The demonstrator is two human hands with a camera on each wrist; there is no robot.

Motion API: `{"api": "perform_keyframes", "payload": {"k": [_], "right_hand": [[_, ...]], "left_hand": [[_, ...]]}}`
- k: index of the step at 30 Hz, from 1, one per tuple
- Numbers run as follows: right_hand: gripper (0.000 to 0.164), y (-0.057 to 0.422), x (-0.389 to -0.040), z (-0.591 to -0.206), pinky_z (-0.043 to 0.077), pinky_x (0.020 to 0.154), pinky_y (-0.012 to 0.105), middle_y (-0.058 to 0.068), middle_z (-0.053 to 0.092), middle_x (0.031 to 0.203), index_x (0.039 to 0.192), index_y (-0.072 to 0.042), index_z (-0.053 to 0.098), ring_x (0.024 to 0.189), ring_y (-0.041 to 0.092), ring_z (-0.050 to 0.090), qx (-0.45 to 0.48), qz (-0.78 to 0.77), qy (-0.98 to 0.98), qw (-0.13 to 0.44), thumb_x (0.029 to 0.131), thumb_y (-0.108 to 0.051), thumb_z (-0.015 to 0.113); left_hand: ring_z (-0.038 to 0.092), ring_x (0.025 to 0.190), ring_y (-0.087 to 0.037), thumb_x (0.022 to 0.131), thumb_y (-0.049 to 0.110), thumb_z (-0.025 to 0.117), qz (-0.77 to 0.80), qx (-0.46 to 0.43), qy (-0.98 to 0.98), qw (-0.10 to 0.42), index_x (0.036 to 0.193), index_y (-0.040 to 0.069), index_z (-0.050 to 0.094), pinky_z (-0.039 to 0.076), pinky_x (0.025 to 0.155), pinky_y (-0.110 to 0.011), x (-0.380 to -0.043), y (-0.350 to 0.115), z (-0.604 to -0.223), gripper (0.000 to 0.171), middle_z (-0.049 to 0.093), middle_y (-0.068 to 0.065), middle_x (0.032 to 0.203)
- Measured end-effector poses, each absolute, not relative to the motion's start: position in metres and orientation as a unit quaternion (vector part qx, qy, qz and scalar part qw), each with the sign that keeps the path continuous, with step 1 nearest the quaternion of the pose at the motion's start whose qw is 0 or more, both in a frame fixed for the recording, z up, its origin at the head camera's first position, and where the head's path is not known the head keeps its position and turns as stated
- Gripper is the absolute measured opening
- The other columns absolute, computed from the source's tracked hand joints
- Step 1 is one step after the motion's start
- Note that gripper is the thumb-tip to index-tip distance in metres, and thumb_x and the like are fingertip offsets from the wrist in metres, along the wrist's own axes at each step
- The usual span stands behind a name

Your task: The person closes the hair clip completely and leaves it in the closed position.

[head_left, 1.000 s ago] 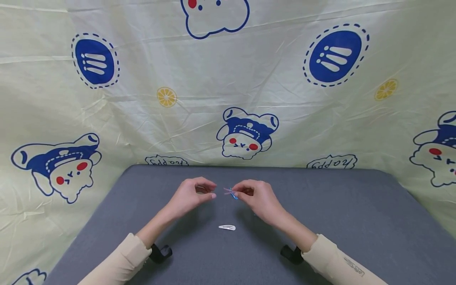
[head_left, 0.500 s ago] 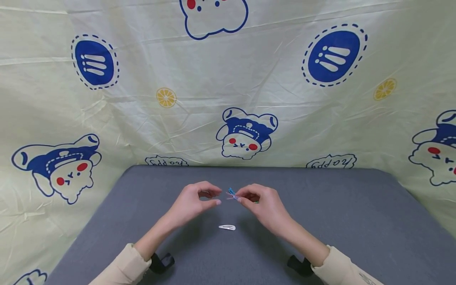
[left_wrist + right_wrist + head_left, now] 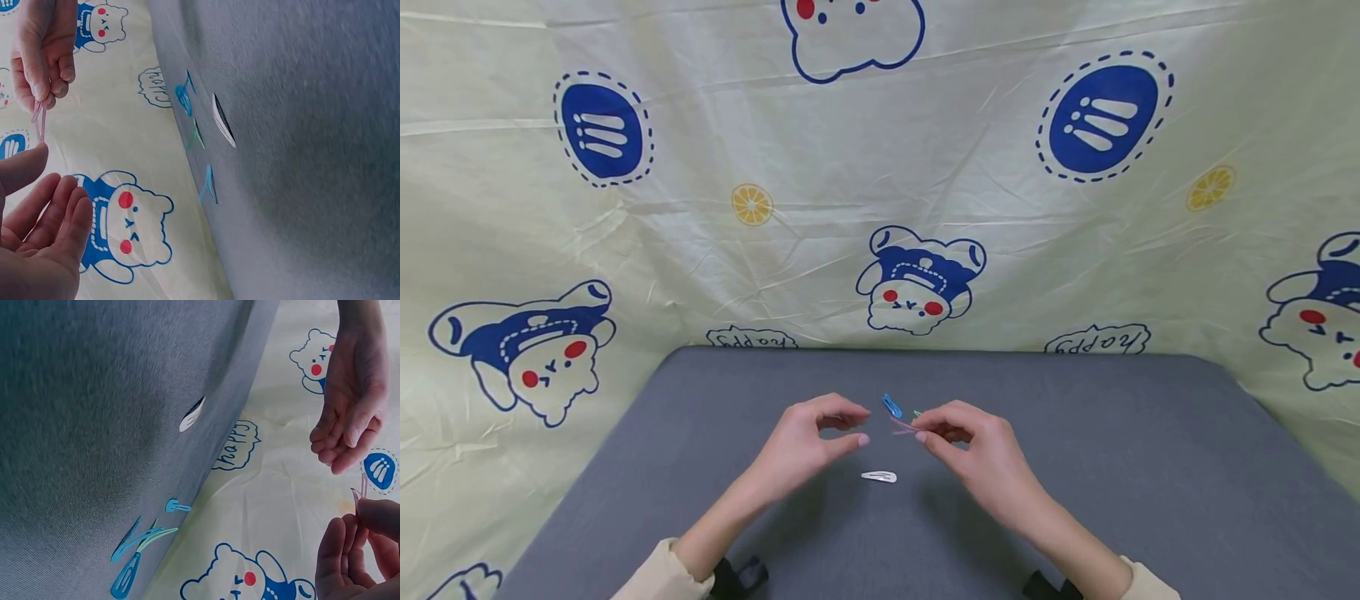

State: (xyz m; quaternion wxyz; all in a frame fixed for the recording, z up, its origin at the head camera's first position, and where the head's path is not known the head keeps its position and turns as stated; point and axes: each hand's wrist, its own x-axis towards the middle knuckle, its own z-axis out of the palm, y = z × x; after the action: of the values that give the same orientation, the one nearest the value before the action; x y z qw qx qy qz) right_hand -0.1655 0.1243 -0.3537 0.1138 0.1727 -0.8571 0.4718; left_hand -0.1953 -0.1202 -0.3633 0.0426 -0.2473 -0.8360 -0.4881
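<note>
My right hand [image 3: 977, 442] pinches a thin pink snap hair clip [image 3: 904, 427] between thumb and fingertips, its free end pointing left. In the right wrist view the clip's two leaves [image 3: 357, 495] stand apart. My left hand [image 3: 811, 437] faces it from the left, thumb and fingers spread with a gap and nothing between them. From the left wrist view the left thumb tip looks close to the clip [image 3: 40, 122]; the head view has them apart. On the table beyond lie a blue hair clip [image 3: 891, 406] and a partly hidden green one [image 3: 917, 413].
A white hair clip [image 3: 879, 477] lies on the grey table [image 3: 1112, 467], nearer me than the hands. Several blue and green clips, including a blue clip [image 3: 126, 575], lie grouped in the right wrist view. A printed curtain [image 3: 820, 275] hangs behind the table.
Both hands have come nearer to me and shifted rightward, the right one farther, carrying the pink clip. A blue clip behind it now shows separately, with a bit of the green one.
</note>
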Motion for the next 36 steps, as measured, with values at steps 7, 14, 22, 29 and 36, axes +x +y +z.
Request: {"api": "perform_keyframes", "payload": {"k": [7, 14, 22, 29, 36], "right_hand": [[0.017, 0.127, -0.148, -0.35, 0.054, 0.08, 0.03, -0.014, 0.066, 0.091, 0.096, -0.025, 0.074, 0.081, 0.006, 0.064, 0.161, 0.489, -0.85, 0.115, 0.086, -0.011, 0.077], [0.018, 0.13, -0.131, -0.35, 0.053, 0.079, 0.029, -0.015, 0.066, 0.09, 0.094, -0.031, 0.073, 0.079, 0.008, 0.062, 0.161, 0.501, -0.841, 0.124, 0.087, -0.015, 0.076], [0.013, 0.13, -0.117, -0.354, 0.053, 0.076, 0.028, -0.012, 0.066, 0.092, 0.095, -0.027, 0.073, 0.08, 0.011, 0.063, 0.178, 0.535, -0.814, 0.137, 0.089, -0.015, 0.075], [0.015, 0.13, -0.11, -0.356, 0.053, 0.076, 0.028, -0.01, 0.066, 0.093, 0.097, -0.025, 0.072, 0.082, 0.011, 0.063, 0.185, 0.54, -0.806, 0.155, 0.09, -0.012, 0.072], [0.019, 0.131, -0.105, -0.362, 0.054, 0.075, 0.029, -0.008, 0.063, 0.094, 0.098, -0.024, 0.069, 0.084, 0.012, 0.061, 0.202, 0.536, -0.805, 0.157, 0.092, -0.006, 0.068]], "left_hand": [[0.062, 0.097, -0.008, 0.084, 0.019, 0.08, -0.498, -0.255, -0.828, 0.035, 0.106, 0.026, 0.073, 0.05, 0.092, -0.034, -0.183, -0.118, -0.357, 0.024, 0.066, 0.016, 0.101], [0.061, 0.098, -0.007, 0.085, 0.022, 0.079, -0.499, -0.271, -0.823, 0.019, 0.108, 0.028, 0.072, 0.049, 0.093, -0.034, -0.172, -0.113, -0.352, 0.024, 0.066, 0.017, 0.103], [0.061, 0.099, -0.007, 0.083, 0.02, 0.08, -0.505, -0.282, -0.816, 0.008, 0.108, 0.031, 0.071, 0.049, 0.093, -0.034, -0.156, -0.109, -0.345, 0.028, 0.066, 0.018, 0.104], [0.062, 0.098, -0.009, 0.084, 0.021, 0.079, -0.517, -0.274, -0.811, -0.004, 0.107, 0.03, 0.072, 0.049, 0.092, -0.034, -0.149, -0.105, -0.348, 0.026, 0.066, 0.016, 0.103], [0.064, 0.096, -0.013, 0.085, 0.019, 0.079, -0.552, -0.277, -0.787, -0.001, 0.106, 0.025, 0.073, 0.05, 0.092, -0.033, -0.14, -0.1, -0.355, 0.022, 0.068, 0.013, 0.101]]}}
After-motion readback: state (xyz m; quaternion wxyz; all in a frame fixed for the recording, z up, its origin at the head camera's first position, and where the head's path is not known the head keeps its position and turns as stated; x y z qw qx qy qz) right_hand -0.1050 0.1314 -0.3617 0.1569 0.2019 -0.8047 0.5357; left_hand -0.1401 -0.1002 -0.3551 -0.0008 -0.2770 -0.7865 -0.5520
